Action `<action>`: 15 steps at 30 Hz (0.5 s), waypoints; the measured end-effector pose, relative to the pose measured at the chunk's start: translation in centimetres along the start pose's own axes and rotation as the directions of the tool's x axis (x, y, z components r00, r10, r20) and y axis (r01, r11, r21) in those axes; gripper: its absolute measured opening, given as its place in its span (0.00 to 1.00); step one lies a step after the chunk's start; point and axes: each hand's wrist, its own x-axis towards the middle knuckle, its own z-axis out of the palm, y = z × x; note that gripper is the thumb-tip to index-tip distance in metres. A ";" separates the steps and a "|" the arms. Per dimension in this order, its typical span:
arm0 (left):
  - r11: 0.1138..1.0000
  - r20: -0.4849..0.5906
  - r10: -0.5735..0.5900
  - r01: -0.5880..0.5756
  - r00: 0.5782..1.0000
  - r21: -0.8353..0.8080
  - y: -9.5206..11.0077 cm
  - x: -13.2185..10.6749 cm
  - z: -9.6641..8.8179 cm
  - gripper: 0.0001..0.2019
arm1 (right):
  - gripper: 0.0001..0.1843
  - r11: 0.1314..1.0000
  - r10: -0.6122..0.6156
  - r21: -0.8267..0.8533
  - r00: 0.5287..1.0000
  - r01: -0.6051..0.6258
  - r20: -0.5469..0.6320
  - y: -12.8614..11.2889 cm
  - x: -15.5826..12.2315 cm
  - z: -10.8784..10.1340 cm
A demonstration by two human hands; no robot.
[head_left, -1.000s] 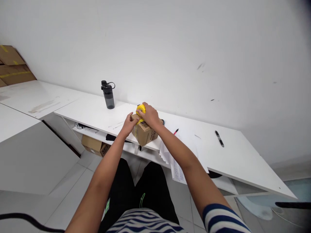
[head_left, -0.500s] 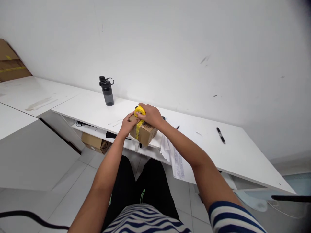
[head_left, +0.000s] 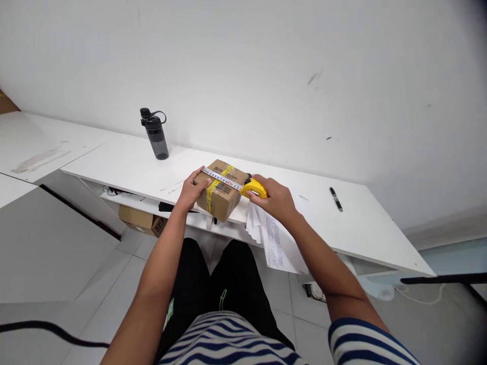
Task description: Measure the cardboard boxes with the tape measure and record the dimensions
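A small cardboard box (head_left: 222, 203) with a yellow tape band sits at the front edge of the white desk. My left hand (head_left: 193, 191) grips the box's left end, its thumb on top and its fingertips at the end of the measuring blade. Across the top of the box lies that white blade (head_left: 222, 178), drawn out from left to right. Around the yellow tape measure (head_left: 254, 189), just past the box's right edge, my right hand (head_left: 277, 198) is closed. The blade's end is partly hidden by my left fingers.
Behind on the left stands a dark water bottle (head_left: 155, 137). Papers with handwriting (head_left: 276, 243) hang over the front edge at right. A black pen (head_left: 336, 199) lies farther right on the desk (head_left: 365, 223). Another cardboard box (head_left: 137, 219) is under the desk.
My right hand has moved right with the tape measure, pulling the blade out across the box top. My left hand stays at the box's left end. The view has shifted slightly right.
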 end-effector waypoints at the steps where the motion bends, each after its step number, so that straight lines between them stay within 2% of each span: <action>1: 1.000 -0.003 0.003 -0.003 1.000 0.002 0.0 0.0 0.0 0.38 | 0.26 1.000 -0.002 0.014 1.000 0.002 -0.002 -0.1 0.2 0.1; 7: 1.000 -0.020 -0.006 0.006 1.000 -0.028 0.2 -0.4 0.0 0.38 | 0.29 0.994 -0.028 0.103 1.000 0.027 0.010 -1.7 2.7 1.0; 15: 1.000 -0.018 0.017 -0.017 1.000 0.012 0.5 -0.6 0.0 0.36 | 0.31 0.981 -0.140 0.161 0.966 0.106 0.217 -6.2 8.6 3.9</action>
